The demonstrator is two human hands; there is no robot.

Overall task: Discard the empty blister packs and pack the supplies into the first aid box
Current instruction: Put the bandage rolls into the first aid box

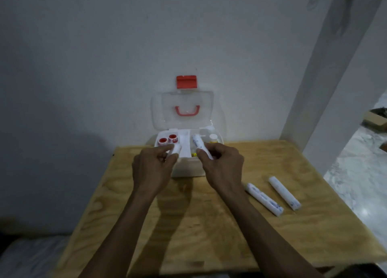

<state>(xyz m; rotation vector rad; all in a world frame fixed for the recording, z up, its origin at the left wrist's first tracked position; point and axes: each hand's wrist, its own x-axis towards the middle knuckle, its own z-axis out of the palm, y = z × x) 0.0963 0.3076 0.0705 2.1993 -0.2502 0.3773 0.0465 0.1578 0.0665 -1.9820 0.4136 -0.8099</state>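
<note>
At the far edge of the wooden worktop point(209, 225), pushed up against the white wall, the first aid box point(188, 167) sits wide open, its clear lid point(184, 112) leaning back with the red handle point(187, 111) showing through and the red latch point(186, 82) sticking up on top. Both hands are over the box. The left hand point(154, 164) has its fingers curled round a small white roll point(174, 151), pinching it just over the left side of the tray, right beside two red-and-white tape rolls point(167, 139) standing in the back left compartment. The right hand point(222, 162) grips a long white wrapped bandage roll point(201, 146) with blue print, thumb and fingers closed on its near end, the far end tilted up and away over the middle of the box. Behind it, in the right part of the box, there's a small white-capped bottle point(213, 138), and something yellow point(194, 154) peeks out low between the hands, too small to make out. Out on the worktop to the right, well apart from the box, two more wrapped bandage rolls lie side by side, both slanting the same way: the nearer roll point(264, 199) and the outer roll point(284, 193), close together but not touching. Blister packs, can't spot any from this angle.
</note>
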